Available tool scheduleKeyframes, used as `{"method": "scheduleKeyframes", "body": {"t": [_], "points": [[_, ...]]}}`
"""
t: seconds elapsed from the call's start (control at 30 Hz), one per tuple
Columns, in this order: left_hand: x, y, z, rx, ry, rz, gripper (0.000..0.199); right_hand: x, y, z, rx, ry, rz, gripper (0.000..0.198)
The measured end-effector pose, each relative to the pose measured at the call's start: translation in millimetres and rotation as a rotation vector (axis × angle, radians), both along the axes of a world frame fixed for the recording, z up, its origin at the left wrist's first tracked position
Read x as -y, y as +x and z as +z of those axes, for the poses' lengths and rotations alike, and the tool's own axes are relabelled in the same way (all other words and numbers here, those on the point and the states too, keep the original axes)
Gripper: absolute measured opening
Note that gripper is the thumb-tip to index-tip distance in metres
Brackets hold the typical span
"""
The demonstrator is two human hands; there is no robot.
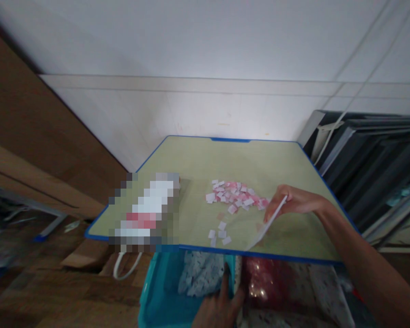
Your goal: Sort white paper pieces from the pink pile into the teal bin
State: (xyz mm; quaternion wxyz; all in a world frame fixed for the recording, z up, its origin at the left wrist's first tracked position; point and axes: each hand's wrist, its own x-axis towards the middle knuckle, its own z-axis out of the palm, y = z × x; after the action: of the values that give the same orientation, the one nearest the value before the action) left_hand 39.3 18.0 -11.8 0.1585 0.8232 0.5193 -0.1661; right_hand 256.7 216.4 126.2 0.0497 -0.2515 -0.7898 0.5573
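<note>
My right hand [290, 200] is over the right part of the small table [198, 159], its fingers closed on a thin white card [271, 223]. That card is seen almost edge-on and slants down towards the table's front edge. To its left lies a loose pile of small pink and white paper squares [237, 195]. Several white squares [222, 233] lie apart, nearer the front edge. Below the table, my left hand [220, 303] grips the right rim of a teal bin [146, 291], one finger on the inside and the thumb outside. A pale speckled mass [203, 273] fills part of the bin.
A blurred-out white and red item [150, 205] lies on the table's left side, a white loop handle [126, 273] hanging below. Shiny red packaging [266, 278] sits right of the bin. Dark flat panels [382, 155] lean at the right; a brown board [48, 127] stands left.
</note>
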Motion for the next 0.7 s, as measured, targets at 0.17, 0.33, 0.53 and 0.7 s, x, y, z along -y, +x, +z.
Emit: {"method": "scheduleKeyframes", "body": {"t": [0.17, 0.33, 0.53, 0.7], "points": [[-0.7, -0.7, -0.9, 0.01, -0.031, -0.006, 0.074, 2.8, 13.3, 2.8, 0.029, -0.003, -0.021, 0.032], [-0.8, -1.4, -3.6, 0.042, -0.033, 0.011, 0.079, 5.2, 24.6, -3.6, 0.035, 0.046, -0.084, 0.031], [-1.2, -1.9, -2.9, 0.1, -0.046, 0.045, 0.074, 9.1, 37.2, -15.0, -0.031, 0.171, -0.37, 0.026], [-1.6, -2.6, -2.5, 0.116, -0.08, 0.026, 0.078, 18.8, 44.5, -18.4, -0.035, 0.078, -0.734, 0.026]]}}
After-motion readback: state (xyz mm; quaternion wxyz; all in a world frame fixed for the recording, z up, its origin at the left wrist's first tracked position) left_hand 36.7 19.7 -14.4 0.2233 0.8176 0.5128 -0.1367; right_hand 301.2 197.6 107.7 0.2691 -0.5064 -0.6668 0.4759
